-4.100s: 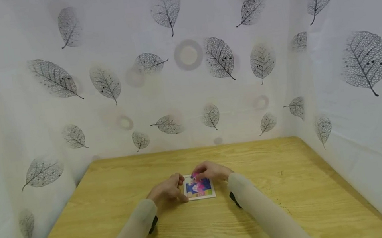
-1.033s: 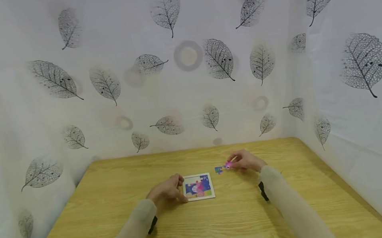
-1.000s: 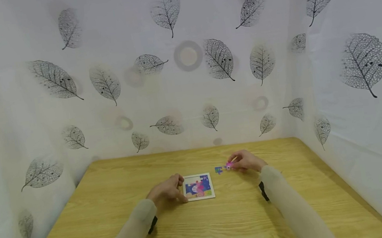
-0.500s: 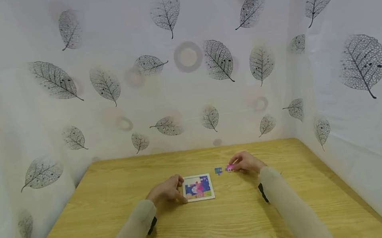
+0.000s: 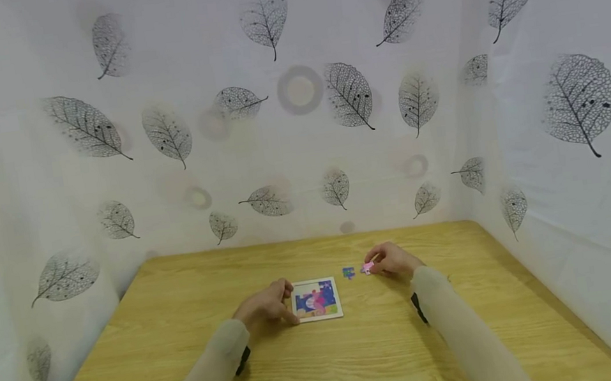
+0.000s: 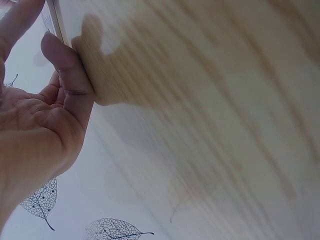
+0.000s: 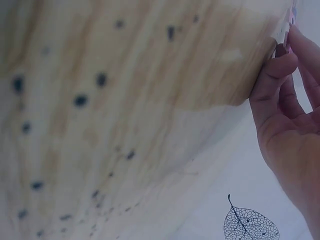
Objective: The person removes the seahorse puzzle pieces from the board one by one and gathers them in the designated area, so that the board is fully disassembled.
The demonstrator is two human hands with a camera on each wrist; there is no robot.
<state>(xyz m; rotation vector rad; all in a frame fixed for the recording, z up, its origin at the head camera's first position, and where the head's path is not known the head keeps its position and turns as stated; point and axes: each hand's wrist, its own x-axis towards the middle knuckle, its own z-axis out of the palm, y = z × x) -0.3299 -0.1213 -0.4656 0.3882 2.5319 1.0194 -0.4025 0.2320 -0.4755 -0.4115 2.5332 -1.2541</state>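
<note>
A white-framed jigsaw puzzle tray (image 5: 319, 319) lies flat on the table, its lower and right parts filled with blue, pink and yellow pieces; bare white shows at the upper left. My left hand (image 5: 267, 303) holds the tray's left edge, thumb near the front corner and fingers near the back one. To the right of the tray my right hand (image 5: 394, 260) pinches a pink puzzle piece (image 5: 367, 268) low over the table. In the right wrist view only a sliver of that piece shows at the fingertips. A blue-green puzzle piece (image 5: 348, 272) lies between tray and right hand.
The wooden table (image 5: 329, 367) runs to a white curtain (image 5: 255, 158) printed with leaves, at the back and both sides. Small dark specks (image 7: 81, 100) mark the tabletop in the right wrist view.
Since the oldest frame, my right hand has carried the pink piece rightward off the tray. Over the last second the piece has turned in my fingers. My left hand stays at the tray.
</note>
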